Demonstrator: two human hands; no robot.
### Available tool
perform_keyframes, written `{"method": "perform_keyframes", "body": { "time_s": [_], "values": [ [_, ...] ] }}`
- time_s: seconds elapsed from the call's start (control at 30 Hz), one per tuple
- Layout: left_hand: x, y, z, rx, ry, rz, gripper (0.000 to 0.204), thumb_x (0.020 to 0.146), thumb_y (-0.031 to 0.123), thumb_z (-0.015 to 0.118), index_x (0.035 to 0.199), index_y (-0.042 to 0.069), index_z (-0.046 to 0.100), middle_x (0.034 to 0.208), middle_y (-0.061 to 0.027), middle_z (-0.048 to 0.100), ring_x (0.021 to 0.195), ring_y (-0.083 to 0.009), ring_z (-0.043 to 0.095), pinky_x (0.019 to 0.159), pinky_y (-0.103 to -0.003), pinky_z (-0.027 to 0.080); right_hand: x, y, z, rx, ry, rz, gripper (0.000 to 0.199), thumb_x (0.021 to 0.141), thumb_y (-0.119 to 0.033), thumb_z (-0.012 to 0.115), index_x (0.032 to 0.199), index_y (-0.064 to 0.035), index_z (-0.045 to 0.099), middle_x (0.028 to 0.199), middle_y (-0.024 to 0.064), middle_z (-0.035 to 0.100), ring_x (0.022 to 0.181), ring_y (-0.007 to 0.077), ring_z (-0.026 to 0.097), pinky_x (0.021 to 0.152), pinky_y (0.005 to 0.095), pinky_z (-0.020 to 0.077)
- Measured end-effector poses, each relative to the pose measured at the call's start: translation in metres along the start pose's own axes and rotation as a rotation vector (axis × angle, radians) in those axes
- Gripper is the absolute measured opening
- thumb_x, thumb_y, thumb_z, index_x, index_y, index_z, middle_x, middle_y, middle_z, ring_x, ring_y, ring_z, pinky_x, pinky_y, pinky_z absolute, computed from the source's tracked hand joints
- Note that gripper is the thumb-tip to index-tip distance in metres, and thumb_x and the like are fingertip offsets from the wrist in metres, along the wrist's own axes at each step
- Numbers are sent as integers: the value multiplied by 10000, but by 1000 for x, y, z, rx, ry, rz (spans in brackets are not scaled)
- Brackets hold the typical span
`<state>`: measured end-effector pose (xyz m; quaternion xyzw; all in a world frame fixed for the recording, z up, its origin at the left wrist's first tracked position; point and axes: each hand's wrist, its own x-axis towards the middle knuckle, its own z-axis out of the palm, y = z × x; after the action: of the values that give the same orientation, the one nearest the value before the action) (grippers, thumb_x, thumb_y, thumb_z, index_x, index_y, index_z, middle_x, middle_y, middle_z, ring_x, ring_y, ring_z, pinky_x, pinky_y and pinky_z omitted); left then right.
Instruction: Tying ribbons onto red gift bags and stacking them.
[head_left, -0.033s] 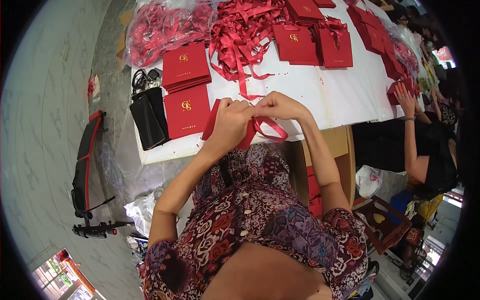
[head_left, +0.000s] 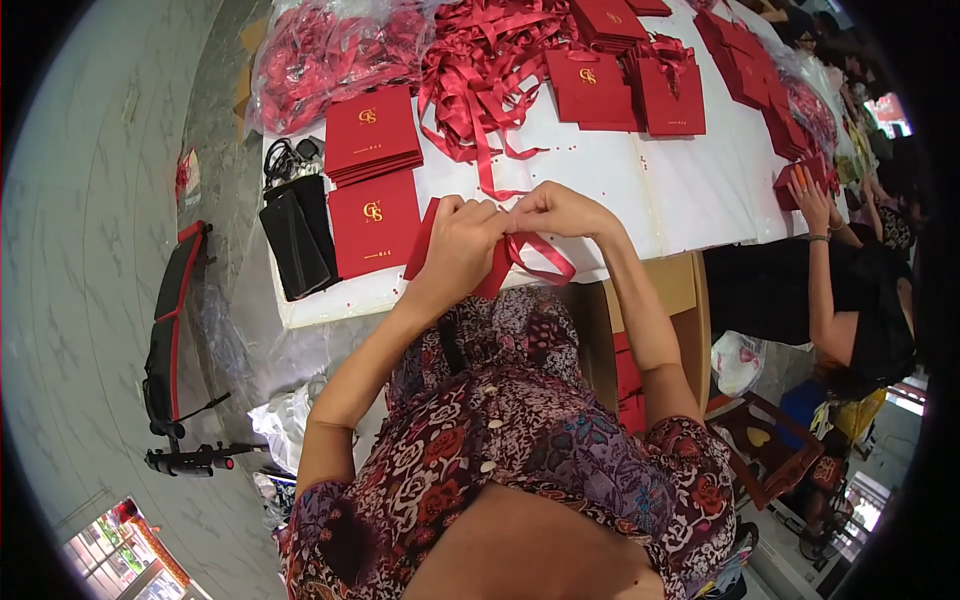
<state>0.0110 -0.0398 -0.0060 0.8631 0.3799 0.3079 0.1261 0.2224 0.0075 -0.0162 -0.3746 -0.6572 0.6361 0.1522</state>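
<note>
My left hand (head_left: 465, 240) is closed over a flat red gift bag (head_left: 490, 282) at the table's near edge, its fingertips meeting the other hand's. Thumb and finger pressed together, my right hand (head_left: 562, 212) pinches a red satin ribbon (head_left: 566, 266) at the bag's upper edge. The ribbon loops out below the right fingers; the pinched part is mostly hidden. Just left of my left hand lies another flat red bag with gold print (head_left: 372, 235). A stack of similar red bags (head_left: 370, 128) sits behind it.
Beyond my hands lies a tangled heap of red ribbons (head_left: 485, 85), beside a clear plastic bag of ribbons (head_left: 335, 60). A black phone (head_left: 298, 245) rests at the left edge. More red stacks (head_left: 672, 98) stand right. A cardboard box (head_left: 675, 285) is below the table; a co-worker's hand (head_left: 815, 205) is far right.
</note>
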Motion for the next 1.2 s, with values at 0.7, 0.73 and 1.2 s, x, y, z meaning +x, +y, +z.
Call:
{"method": "perform_keyframes", "body": {
  "time_s": [0.7,0.73,1.2],
  "values": [
    [3,-25,1,-286,63,-375,164,745,123,773,821,12,681,767,-90,669,656,-184,624,658,-311,472,-42,14,1,-395,62,-46,232,920,-252,651,893,-25,687,736,-18,602,662,56,474,616,228,407],
    [5,-29,6,-287,63,-375,164,745,123,773,821,12,681,767,-90,669,656,-184,624,658,-311,472,-43,11,4,-160,65,-3,205,944,-221,616,942,-23,667,745,-25,589,665,44,479,608,217,403],
    [-29,24,68,-1218,-51,-686,215,1016,162,461,1153,0,496,878,-47,625,802,-99,578,746,-252,467,17,9,38,916,530,25,276,1019,-169,462,1173,37,565,901,73,638,814,164,632,759,283,543]
  ]
}}
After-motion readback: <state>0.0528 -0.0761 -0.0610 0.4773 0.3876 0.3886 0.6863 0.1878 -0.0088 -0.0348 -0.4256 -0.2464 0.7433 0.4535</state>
